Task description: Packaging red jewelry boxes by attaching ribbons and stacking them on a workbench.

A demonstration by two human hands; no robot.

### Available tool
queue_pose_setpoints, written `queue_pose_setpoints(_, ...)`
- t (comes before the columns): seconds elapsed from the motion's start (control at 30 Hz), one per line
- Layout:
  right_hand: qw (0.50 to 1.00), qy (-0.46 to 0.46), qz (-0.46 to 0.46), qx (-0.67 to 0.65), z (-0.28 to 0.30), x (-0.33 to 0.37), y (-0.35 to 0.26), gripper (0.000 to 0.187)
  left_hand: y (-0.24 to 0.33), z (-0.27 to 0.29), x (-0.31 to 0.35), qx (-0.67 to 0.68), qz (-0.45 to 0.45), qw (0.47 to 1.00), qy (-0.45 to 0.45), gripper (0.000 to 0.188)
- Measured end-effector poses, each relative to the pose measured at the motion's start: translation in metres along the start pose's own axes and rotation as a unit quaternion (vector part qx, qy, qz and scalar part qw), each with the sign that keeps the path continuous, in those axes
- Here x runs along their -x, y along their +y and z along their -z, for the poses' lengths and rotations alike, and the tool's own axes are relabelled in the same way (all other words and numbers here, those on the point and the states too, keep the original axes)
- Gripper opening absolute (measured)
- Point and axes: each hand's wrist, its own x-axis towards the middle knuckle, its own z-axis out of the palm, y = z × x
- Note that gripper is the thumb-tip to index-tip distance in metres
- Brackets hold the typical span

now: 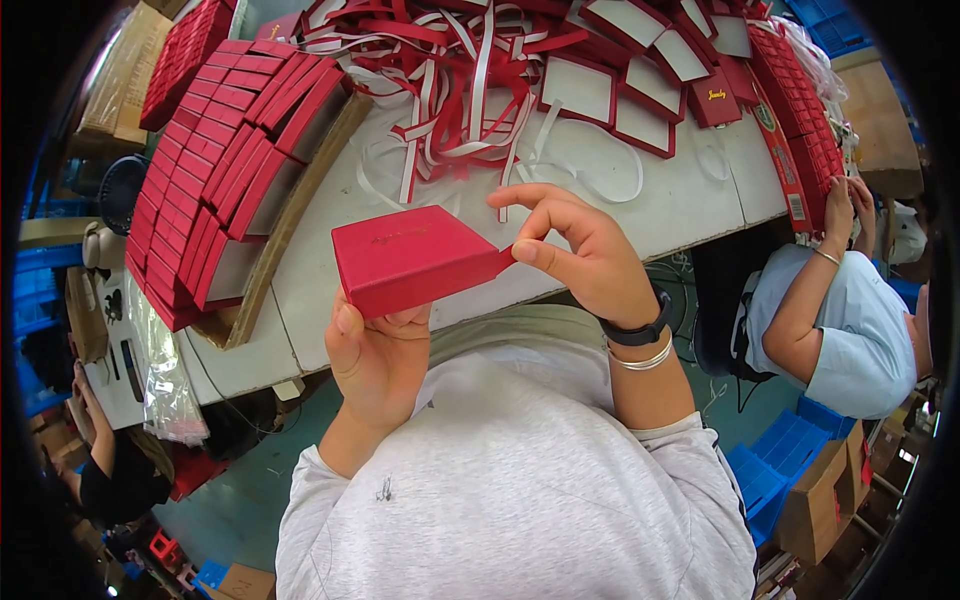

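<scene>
Red box (410,255) is up in the air in front of the torso, over the near edge of the tabletop (300,325), tilted, top face showing. Left hand (380,365) carries it from below: thumb up against the near wall, fingers underneath, mostly hidden by the box. Right hand (590,255) has a narrow grip at the right-hand corner, thumb and a fingertip pinched on what looks like a small red tab (506,260); exact contact too small to tell. One finger sticks out free above.

Handling, by judgement: light, probably paper-covered card, easily carried one-handed. Walls look stiff, edges crisp; hard squeezing could dent corners or bow the top. Surface looks matte, so likely little slip, but it may scuff. Tab seems thin and bendy; could crease or tear under a sharp pull.

Best hold: support low across the bottom and opposite side walls, light thumb pressure, keep off the marked top. Take the tab flat between thumb and finger pads, close to the corner. Ribbons (470,115) lie loose beyond, well apart from the box.
</scene>
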Motion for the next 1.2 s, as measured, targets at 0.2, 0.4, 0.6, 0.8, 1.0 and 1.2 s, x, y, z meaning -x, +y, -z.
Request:
queue_pose_setpoints(0.2,0.986,-0.024,0.021,-0.166,-0.019,-0.001,0.01,0.016,-0.001,0.001,0.001,0.122,0.02,0.991,0.051,0.037)
queue_pose_setpoints(0.4,0.97,-0.049,-0.045,-0.235,-0.026,-0.001,0.002,0.017,0.003,0.016,0.0,0.169,0.038,0.985,0.01,0.049)
queue_pose_setpoints(0.6,0.982,-0.025,0.054,-0.181,-0.031,-0.002,0.005,0.017,-0.004,-0.002,-0.005,0.176,0.031,0.983,0.051,0.042)
queue_pose_setpoints(0.8,0.996,-0.002,0.059,-0.073,-0.027,0.004,-0.002,0.014,-0.004,-0.008,-0.011,0.042,0.056,0.987,0.148,0.05)
queue_pose_setpoints(1.0,0.993,0.042,0.096,0.062,-0.043,0.016,-0.014,0.012,-0.01,-0.02,-0.011,-0.115,-0.04,0.984,0.131,0.042)
queue_pose_setpoints(1.2,0.983,0.094,0.125,0.098,-0.049,0.015,-0.012,0.012,-0.032,-0.021,-0.003,-0.271,-0.043,0.958,0.085,0.062)
